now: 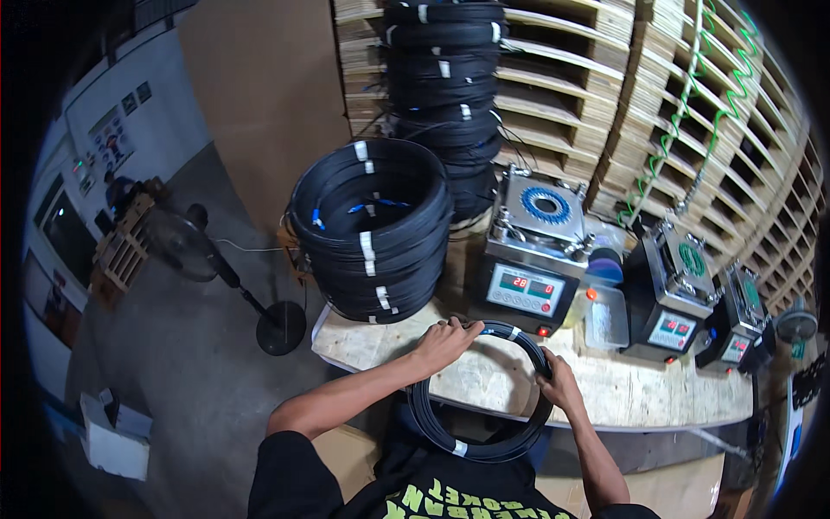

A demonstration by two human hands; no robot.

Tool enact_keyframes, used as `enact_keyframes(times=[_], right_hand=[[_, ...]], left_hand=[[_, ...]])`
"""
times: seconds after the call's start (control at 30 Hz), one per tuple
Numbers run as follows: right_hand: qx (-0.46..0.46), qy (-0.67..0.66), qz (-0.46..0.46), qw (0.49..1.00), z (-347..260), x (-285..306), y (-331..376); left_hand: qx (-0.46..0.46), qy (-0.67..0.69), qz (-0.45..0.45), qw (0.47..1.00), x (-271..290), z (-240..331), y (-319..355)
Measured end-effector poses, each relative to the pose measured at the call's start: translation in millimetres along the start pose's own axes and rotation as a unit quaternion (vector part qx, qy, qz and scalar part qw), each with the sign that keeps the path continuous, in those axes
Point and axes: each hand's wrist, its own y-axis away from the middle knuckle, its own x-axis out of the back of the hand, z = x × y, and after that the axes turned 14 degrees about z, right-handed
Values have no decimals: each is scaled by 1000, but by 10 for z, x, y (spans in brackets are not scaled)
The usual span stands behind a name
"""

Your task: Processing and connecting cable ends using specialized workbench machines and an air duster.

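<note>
A coil of black cable point(439, 430), tied with white bands, is held in front of my body, partly over the table's near edge. My left hand point(446, 344) is closed on its upper left rim. On the coil's right side, my right hand point(560, 381) wraps round the cable. Just beyond the coil stands a black machine point(529, 251) with a lit red display and a ring of blue pieces on its metal top. To the left of that machine, a wide stack of black cable coils point(372, 259) with white bands rests on the table; blue connectors show inside it.
The pale wooden table point(692, 394) also bears two similar machines point(674, 294) and a clear plastic box point(607, 318). Behind stand a taller coil stack point(443, 104) and wooden pallets point(562, 86). A pedestal fan point(238, 281) stands on the floor at left. Green coiled hoses point(666, 138) hang at right.
</note>
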Motion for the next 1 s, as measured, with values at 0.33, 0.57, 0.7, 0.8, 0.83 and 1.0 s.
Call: enact_keyframes(times=[0.33, 0.57, 0.7, 0.8, 0.83, 1.0], right_hand=[[175, -136, -9, 975, -2537, 983, -1477], [298, -12, 25, 954, -3583, 360, -3008], [291, 23, 22, 956, -3566, -128, -3725], [236, 94, -23, 967, -3586, -461, -3912], [243, 100, -22, 965, -3470, -605, -3958], [211, 118, -89, 966, -3457, -799, -3998]], left_hand=[[112, -72, 29, 991, 2661, -1119, -870], [163, -82, -10, 983, 2978, -2670, -1319], [193, -49, -7, 980, 2598, -3253, -1456], [227, -6, -39, 973, 2271, -3512, -1407], [231, -8, -65, 971, 2143, -3510, -1389], [123, -37, 40, 991, 1725, -3844, -1089]])
